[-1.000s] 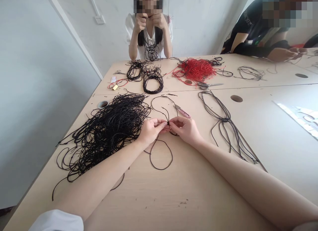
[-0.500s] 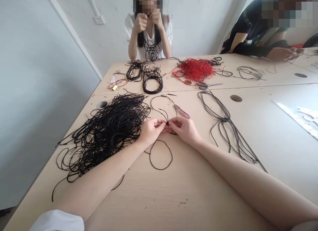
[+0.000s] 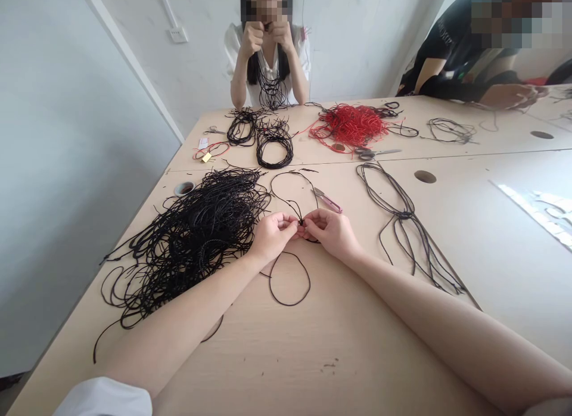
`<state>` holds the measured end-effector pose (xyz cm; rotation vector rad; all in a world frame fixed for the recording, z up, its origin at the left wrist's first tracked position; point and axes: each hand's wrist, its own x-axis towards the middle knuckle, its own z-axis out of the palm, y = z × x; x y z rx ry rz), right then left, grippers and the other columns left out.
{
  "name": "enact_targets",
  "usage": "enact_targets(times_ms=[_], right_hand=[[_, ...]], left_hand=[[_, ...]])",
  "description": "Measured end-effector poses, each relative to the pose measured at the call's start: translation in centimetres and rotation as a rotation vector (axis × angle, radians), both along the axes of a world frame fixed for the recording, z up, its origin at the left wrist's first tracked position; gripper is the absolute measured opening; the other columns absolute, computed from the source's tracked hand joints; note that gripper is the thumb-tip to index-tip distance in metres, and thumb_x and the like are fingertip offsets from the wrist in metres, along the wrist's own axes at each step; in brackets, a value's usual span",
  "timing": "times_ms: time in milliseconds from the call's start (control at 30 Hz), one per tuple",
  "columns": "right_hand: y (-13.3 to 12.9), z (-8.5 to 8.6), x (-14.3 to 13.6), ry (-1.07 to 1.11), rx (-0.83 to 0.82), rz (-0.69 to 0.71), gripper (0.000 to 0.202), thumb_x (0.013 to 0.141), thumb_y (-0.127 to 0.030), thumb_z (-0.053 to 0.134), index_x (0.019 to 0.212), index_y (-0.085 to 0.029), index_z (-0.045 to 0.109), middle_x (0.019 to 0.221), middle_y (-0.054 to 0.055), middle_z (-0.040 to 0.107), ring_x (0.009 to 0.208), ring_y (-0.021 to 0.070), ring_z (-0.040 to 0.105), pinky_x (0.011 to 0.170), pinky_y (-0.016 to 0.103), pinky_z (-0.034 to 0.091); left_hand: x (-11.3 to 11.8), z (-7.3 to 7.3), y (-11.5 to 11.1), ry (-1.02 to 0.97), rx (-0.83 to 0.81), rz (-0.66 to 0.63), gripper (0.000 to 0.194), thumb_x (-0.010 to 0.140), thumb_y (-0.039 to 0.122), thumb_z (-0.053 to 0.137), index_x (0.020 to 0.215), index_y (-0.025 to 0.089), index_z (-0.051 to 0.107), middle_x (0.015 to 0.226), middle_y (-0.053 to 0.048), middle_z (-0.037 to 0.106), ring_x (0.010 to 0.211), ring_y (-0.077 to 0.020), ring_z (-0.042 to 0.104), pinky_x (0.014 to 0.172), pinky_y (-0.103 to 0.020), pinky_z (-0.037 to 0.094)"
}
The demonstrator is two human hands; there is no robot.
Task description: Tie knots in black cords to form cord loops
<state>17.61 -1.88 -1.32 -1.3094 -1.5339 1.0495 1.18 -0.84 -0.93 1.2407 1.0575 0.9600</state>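
Pale walls rose behind a wood-toned tabletop (image 3: 268,356), on which a thin black cord (image 3: 292,173) lay in an open loop just beyond the person's hands. Its small dark knot (image 3: 301,222) sat directly between them, so neither was clearly nearer: the left hand (image 3: 273,232) pinched it from the left, the right hand (image 3: 334,234) from the right, fingertips almost meeting. From the knot, thin strands ran away from the person, slanting a little left, roughly across the line joining the hands. A second loop (image 3: 309,285) lay on the near side. Tangled black cords (image 3: 205,225) spread to the left, while pink-handled thread snips (image 3: 329,201) lay just beyond the right hand.

Fingers covered much of the knot, which was too small for its own long axis or tightness to be read. The right hand hid part of the cord, and whether the second loop belonged to it could not be traced. Opposite, a person in white (image 3: 272,70) held dark strands in raised hands; another person in black (image 3: 451,58), at upper right, was blurred and cut off by the view's edge.
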Motion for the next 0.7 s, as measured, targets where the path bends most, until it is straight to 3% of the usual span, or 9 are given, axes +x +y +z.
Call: enact_targets(times_ms=[267,433,700], right_hand=[[-0.02,-0.1,-0.06,0.05,-0.018,0.01,0.013,0.081,-0.031,0.053,0.082,-0.019,0.057,0.072,0.004,0.068,0.062,0.0164,0.067,0.059,0.028,0.054],[0.05,0.07,-0.15,0.16,-0.043,0.046,0.016,0.082,-0.033,0.054,0.083,-0.018,0.055,0.071,0.004,0.066,0.059,0.014,0.063,0.059,0.027,0.053],[0.19,0.07,0.0,0.166,0.036,0.039,0.012,0.084,-0.03,0.052,0.083,-0.018,0.054,0.068,0.0,0.059,0.055,0.0097,0.052,0.05,0.023,0.042]], left_hand=[[0.03,0.02,0.09,0.051,-0.001,0.055,0.016,0.075,0.028,0.064,0.08,0.014,0.062,0.072,-0.007,0.071,0.066,-0.0164,0.068,0.06,-0.025,0.055],[-0.16,0.18,0.1,0.116,0.069,0.078,0.013,0.076,0.027,0.06,0.08,0.015,0.06,0.063,-0.002,0.065,0.053,-0.0111,0.059,0.049,-0.021,0.047],[-0.3,0.76,-0.02,0.119,0.122,-0.017,0.029,0.073,0.035,0.069,0.093,0.013,0.066,0.085,-0.007,0.067,0.075,-0.0154,0.061,0.059,-0.023,0.049]])
